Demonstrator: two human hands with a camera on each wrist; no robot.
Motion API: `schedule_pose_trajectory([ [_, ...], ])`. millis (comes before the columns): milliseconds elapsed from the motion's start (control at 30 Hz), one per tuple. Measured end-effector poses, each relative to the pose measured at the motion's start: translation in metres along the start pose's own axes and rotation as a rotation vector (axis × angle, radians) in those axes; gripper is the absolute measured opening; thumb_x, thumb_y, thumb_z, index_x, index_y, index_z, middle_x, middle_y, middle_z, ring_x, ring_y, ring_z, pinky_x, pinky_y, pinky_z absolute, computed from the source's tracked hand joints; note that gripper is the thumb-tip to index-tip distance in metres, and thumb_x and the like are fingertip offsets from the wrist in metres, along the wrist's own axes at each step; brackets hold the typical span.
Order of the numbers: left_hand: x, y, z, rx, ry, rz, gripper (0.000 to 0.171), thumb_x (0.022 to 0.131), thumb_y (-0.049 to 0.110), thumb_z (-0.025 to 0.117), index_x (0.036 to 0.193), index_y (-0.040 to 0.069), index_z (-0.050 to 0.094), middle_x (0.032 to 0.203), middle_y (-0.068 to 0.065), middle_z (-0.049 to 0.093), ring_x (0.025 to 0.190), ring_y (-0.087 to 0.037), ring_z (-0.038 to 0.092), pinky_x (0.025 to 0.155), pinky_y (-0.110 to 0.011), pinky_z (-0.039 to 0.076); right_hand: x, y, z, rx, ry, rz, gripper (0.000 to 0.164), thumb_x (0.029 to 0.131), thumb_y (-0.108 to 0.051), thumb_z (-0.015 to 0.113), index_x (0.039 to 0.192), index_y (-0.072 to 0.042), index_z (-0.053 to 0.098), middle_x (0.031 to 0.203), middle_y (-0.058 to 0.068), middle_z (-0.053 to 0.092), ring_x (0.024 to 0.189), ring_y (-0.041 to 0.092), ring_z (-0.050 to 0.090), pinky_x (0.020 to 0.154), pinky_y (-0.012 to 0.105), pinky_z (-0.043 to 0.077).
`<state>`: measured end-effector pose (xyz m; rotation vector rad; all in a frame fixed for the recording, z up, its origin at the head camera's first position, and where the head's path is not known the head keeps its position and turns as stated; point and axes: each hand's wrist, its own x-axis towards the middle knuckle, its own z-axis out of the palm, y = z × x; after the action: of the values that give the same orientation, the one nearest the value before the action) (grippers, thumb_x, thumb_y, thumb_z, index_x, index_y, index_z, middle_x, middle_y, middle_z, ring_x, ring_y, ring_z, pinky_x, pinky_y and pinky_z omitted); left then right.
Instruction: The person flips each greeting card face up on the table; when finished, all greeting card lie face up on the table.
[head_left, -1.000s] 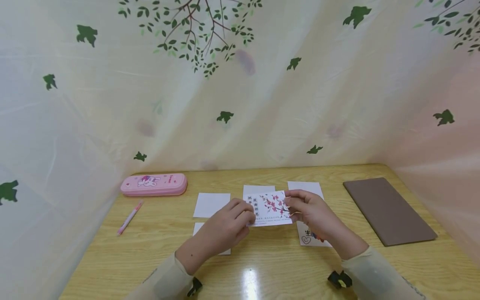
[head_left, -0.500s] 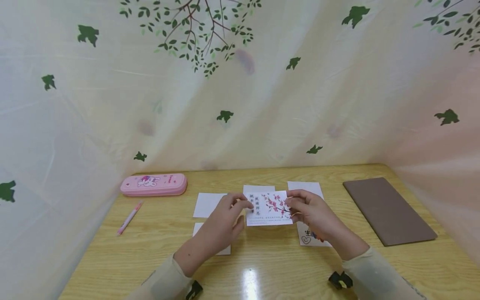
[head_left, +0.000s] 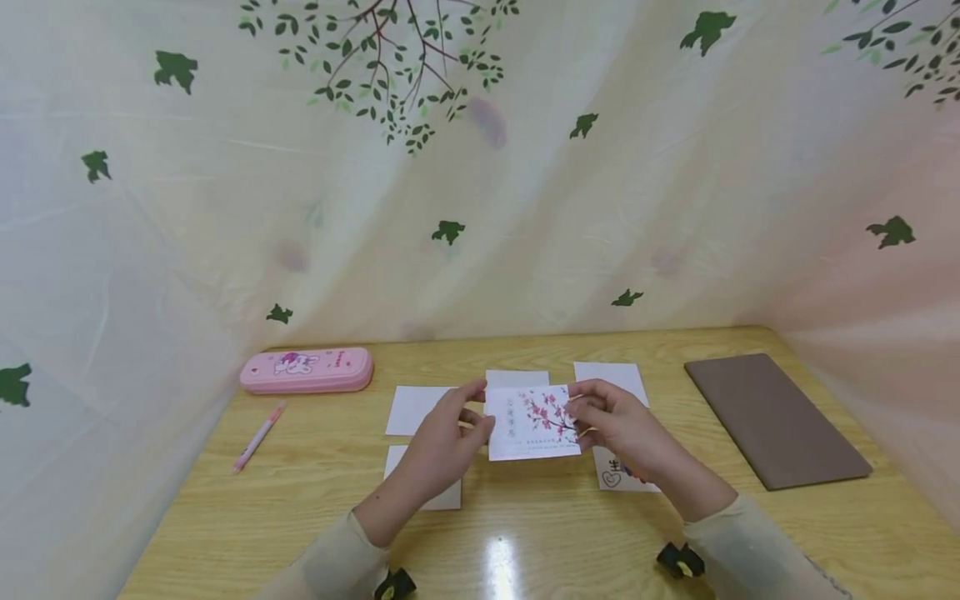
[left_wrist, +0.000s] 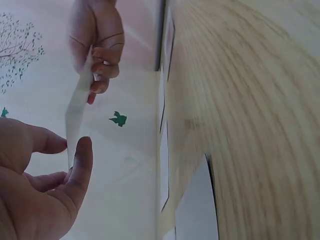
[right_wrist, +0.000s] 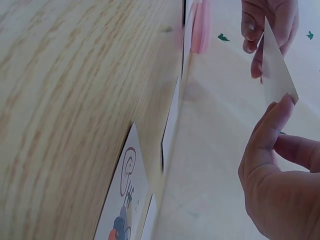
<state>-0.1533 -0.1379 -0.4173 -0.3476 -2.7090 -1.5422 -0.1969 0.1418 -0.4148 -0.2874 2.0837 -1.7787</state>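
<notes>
A printed card (head_left: 532, 423) with pink blossoms on a branch and dark characters is held up over the table between both hands. My left hand (head_left: 442, 446) holds its left edge between thumb and fingers; the left wrist view shows that edge of the card (left_wrist: 76, 112) within the grasp. At the opposite edge my right hand (head_left: 626, 425) pinches the card, thumb in front and fingers behind. From the right wrist side the card (right_wrist: 276, 70) appears nearly edge-on. Behind and below it lie white cards, one (head_left: 517, 378) partly covered by it.
More white cards lie at the back left (head_left: 416, 408), front left (head_left: 444, 493) and back right (head_left: 611, 377). A card with a colourful drawing (head_left: 615, 477) is partly under my right hand. Further out are a pink pencil case (head_left: 307, 371), a pink pen (head_left: 258, 437) and a brown notebook (head_left: 776, 421).
My left fingers have come off the card's face, drawn back, and now hold its left edge. The card has tilted and shifted slightly left and down. My right hand keeps its pinch.
</notes>
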Motion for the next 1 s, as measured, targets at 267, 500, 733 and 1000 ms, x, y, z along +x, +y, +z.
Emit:
schedule_pose_trajectory([
  [267,0.009,-0.01,-0.003,-0.071,-0.044,-0.116,0.049,0.103,0.016,0.069,0.148,0.004,0.056,0.136,-0.013,0.064,0.094,-0.015,0.072,0.071,-0.028,0.06,0.006,0.006,0.003,-0.109,-0.034,0.002,0.042,0.107,-0.017,0.063,0.141,0.004,0.049,0.107,0.011,0.067,0.086,0.022,0.068,0.076,0.034,0.066],
  [500,0.015,-0.018,-0.001,0.012,-0.129,-0.157,0.049,0.102,0.015,0.07,0.147,0.002,0.057,0.136,-0.012,0.065,0.102,-0.017,0.071,0.077,-0.03,0.061,0.01,0.011,0.003,-0.186,-0.096,0.025,0.051,0.103,-0.012,0.069,0.146,0.006,0.046,0.103,0.013,0.068,0.077,0.02,0.072,0.076,0.042,0.068],
  [733,0.02,-0.019,0.001,0.17,-0.194,-0.182,0.042,0.1,0.016,0.072,0.138,0.002,0.063,0.126,-0.01,0.07,0.096,-0.016,0.069,0.074,-0.029,0.058,0.017,0.015,0.006,-0.296,-0.12,0.035,0.044,0.103,-0.009,0.067,0.141,0.007,0.053,0.096,0.013,0.069,0.071,0.02,0.074,0.072,0.043,0.067],
  [1000,0.022,-0.024,0.002,0.325,-0.228,-0.142,0.037,0.096,0.019,0.078,0.128,0.003,0.068,0.108,-0.005,0.07,0.092,-0.016,0.062,0.082,-0.036,0.057,0.025,0.015,0.011,-0.346,-0.118,0.104,0.038,0.101,-0.006,0.069,0.136,0.004,0.057,0.095,0.013,0.068,0.07,0.018,0.071,0.07,0.037,0.067],
])
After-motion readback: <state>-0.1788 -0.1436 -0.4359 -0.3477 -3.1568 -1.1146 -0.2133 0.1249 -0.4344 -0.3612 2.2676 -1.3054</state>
